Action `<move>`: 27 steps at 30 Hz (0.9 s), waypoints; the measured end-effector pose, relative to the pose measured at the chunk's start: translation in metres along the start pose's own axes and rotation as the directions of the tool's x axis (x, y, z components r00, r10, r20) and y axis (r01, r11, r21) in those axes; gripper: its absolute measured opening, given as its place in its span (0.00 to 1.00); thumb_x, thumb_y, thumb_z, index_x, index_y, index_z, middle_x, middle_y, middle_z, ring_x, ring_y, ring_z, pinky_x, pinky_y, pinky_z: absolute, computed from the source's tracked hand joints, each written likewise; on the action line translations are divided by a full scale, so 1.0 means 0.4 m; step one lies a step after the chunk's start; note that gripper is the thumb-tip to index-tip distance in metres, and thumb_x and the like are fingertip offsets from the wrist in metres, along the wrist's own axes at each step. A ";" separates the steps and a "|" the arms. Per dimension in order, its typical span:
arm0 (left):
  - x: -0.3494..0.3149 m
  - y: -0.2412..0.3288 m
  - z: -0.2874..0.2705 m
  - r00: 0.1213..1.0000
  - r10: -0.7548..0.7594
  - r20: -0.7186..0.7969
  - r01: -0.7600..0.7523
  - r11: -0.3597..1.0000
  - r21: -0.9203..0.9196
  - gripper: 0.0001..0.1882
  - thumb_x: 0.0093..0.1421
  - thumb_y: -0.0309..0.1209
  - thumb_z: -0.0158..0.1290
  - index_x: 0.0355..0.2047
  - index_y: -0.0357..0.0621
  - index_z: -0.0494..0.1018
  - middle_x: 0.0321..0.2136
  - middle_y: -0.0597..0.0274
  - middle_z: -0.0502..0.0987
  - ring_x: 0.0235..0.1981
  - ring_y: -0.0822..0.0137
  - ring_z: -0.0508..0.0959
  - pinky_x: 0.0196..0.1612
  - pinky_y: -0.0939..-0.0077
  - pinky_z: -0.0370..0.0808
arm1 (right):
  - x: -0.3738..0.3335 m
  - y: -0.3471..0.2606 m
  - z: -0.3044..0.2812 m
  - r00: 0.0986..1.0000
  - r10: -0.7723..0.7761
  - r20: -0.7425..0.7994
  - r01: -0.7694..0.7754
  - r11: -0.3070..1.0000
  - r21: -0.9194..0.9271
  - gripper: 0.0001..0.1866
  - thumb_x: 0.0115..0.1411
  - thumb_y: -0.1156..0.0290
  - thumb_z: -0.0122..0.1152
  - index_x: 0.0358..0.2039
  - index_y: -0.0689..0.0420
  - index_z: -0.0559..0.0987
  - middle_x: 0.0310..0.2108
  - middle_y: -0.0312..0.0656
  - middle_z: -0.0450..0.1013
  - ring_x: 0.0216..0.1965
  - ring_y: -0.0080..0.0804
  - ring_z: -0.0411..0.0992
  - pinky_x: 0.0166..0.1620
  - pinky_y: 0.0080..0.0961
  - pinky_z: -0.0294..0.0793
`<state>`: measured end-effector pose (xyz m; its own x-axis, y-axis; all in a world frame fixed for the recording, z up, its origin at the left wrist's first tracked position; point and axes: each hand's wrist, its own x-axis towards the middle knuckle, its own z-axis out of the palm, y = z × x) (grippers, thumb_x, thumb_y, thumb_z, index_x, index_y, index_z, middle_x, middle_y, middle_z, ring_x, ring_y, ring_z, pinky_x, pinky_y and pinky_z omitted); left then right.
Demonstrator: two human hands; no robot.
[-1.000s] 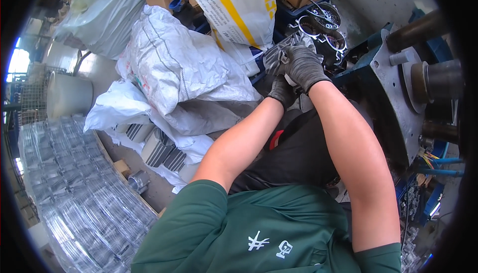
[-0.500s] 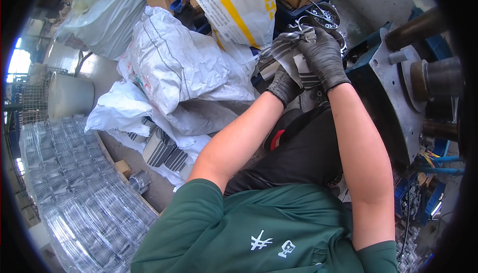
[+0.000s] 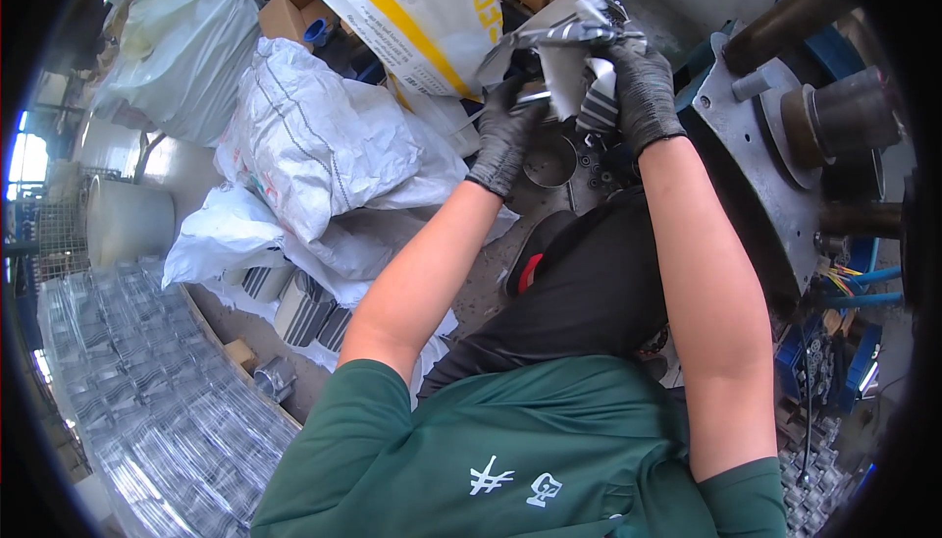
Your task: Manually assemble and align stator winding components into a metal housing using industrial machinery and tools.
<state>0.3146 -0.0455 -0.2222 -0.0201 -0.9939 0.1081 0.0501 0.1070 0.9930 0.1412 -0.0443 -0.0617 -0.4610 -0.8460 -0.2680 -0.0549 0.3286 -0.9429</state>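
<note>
Both my hands wear dark grey gloves and are raised in front of me at the top centre. My right hand (image 3: 645, 96) is closed on a crumpled bundle of grey-and-white striped sheets (image 3: 569, 72), whose loose flaps hang down between the two hands. My left hand (image 3: 502, 135) is at the left side of the bundle, its fingers curled, with a thin shiny strip showing at the fingertips; what exactly it holds is blurred. Under the hands a round metal bowl (image 3: 549, 160) rests low down, beside several small metal parts (image 3: 594, 167).
Left of my hands lies a large white woven sack (image 3: 314, 135), with stacks of striped pieces (image 3: 304, 310) by it. A white bag with a yellow band (image 3: 402, 18) stands behind. Clear plastic trays (image 3: 157, 381) fill the left; a heavy metal machine (image 3: 751, 155) stands at right.
My left hand has moved left, away from my right hand. The striped bundle has been lifted and spread, and the metal bowl below now shows. The view has shifted slightly.
</note>
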 end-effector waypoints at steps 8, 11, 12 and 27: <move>-0.195 -0.088 -0.098 0.875 -0.415 -0.248 0.389 0.909 -0.147 0.26 0.63 0.33 0.63 0.57 0.30 0.73 0.50 0.47 0.80 0.50 0.58 0.79 0.56 0.68 0.75 | -0.017 0.013 -0.011 0.987 -0.092 0.129 0.053 0.958 0.283 0.14 0.63 0.65 0.65 0.46 0.58 0.84 0.41 0.41 0.81 0.44 0.29 0.78 0.50 0.28 0.77; -0.297 -0.038 -0.156 0.950 -0.197 -0.242 0.207 0.978 0.019 0.23 0.66 0.34 0.62 0.56 0.34 0.73 0.50 0.51 0.80 0.50 0.60 0.79 0.56 0.68 0.75 | 0.003 0.038 -0.013 0.948 -0.216 0.235 0.260 0.949 -0.177 0.18 0.59 0.62 0.69 0.45 0.61 0.85 0.36 0.40 0.82 0.37 0.30 0.79 0.44 0.27 0.78; -0.341 -0.019 -0.192 0.978 -0.078 -0.195 0.083 0.996 0.018 0.21 0.66 0.33 0.62 0.55 0.35 0.74 0.48 0.54 0.80 0.48 0.61 0.79 0.54 0.69 0.76 | 0.015 0.052 -0.018 0.916 -0.301 0.264 0.369 0.891 -0.265 0.17 0.60 0.62 0.68 0.45 0.61 0.85 0.37 0.40 0.82 0.37 0.29 0.79 0.44 0.28 0.78; -0.887 -0.035 -1.330 -0.055 -0.654 -0.754 0.447 0.659 -0.605 0.22 0.63 0.35 0.58 0.56 0.39 0.74 0.50 0.43 0.81 0.48 0.47 0.82 0.51 0.47 0.80 | -0.017 0.039 0.054 0.821 -0.412 0.395 0.259 0.886 0.385 0.16 0.66 0.65 0.65 0.51 0.55 0.82 0.43 0.39 0.80 0.44 0.28 0.80 0.48 0.27 0.83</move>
<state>0.8524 0.2924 -0.2998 0.7214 -0.0342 -0.6916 0.6277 -0.3893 0.6741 0.1627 -0.0423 -0.0790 -0.0057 -0.9959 0.0905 0.1732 -0.0902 -0.9808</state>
